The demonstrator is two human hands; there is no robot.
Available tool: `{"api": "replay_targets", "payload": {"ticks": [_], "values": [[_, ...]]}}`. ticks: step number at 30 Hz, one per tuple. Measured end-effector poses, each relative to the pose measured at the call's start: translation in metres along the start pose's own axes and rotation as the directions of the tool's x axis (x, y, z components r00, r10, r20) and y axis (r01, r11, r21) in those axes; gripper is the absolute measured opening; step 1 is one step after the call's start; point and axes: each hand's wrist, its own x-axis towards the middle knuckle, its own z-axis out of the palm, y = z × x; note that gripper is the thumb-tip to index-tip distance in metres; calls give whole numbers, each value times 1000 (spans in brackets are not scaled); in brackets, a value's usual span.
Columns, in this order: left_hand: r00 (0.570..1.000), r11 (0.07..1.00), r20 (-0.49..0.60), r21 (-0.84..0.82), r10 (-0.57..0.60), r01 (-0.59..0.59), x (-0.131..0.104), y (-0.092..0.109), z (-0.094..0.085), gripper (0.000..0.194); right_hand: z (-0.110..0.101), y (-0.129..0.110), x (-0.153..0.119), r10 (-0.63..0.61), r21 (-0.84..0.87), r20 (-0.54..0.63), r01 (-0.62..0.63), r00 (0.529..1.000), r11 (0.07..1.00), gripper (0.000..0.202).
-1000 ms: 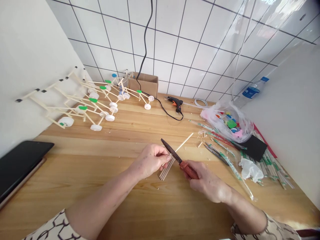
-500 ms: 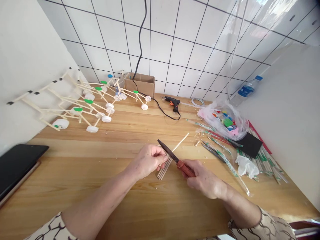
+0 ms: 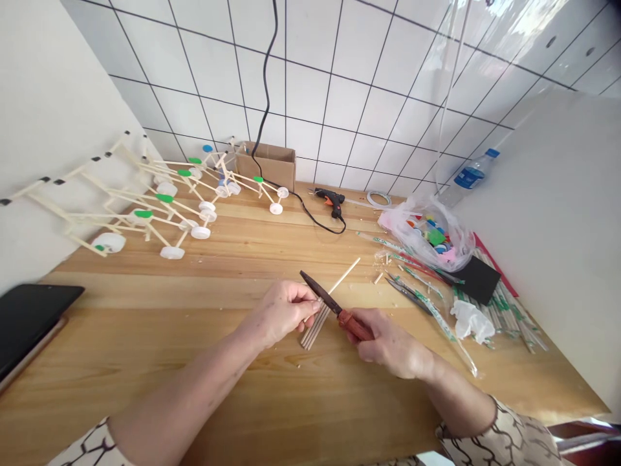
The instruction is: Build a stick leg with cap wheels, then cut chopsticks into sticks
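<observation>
Between the thumb and fingers of my left hand [image 3: 294,305], a thin pale wooden stick [image 3: 345,274] is pinched, its long end pointing away to the upper right. My right hand [image 3: 385,343] is wrapped round the reddish-brown handle of a knife [image 3: 321,292] with a dark, rusty-looking blade. That blade crosses over the stick just beyond my left fingertips; whether it presses into the wood I cannot tell. Several shorter wooden sticks [image 3: 315,330] lie side by side on the table under the blade, close to my left fingers.
Stick-built models with white wheels [image 3: 172,252] stand at the left. Behind are a cardboard box [image 3: 279,169] and a glue gun [image 3: 332,199]. At the right lie a plastic bag of bottle caps [image 3: 436,236], scissors [image 3: 410,294], wrapped sticks [image 3: 514,317] and a bottle [image 3: 468,178]. A black tablet [image 3: 36,323] lies left.
The whole view has shifted slightly, moving everything a little to the left in the picture. Both hands, the knife and the stick keep nearly the same arrangement.
</observation>
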Motion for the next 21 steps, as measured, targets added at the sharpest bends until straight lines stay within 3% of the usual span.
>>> {"api": "replay_targets", "payload": {"ticks": [5, 11, 21], "values": [[999, 998, -10, -53, -44, 44, -1, 5, -1, 19, -3, -3, -2, -23, -85, 5, 24, 1000, 996, 11], [999, 997, 24, -60, -44, 45, 0, 4, 0, 21, -6, 0, -4, -32, -60, 61, 35, 998, 998, 10], [999, 999, 12, -35, -41, 41, -2, 5, -1, 23, 0, 3, 2, -3, -79, -5, 3, 1000, 997, 18]]}}
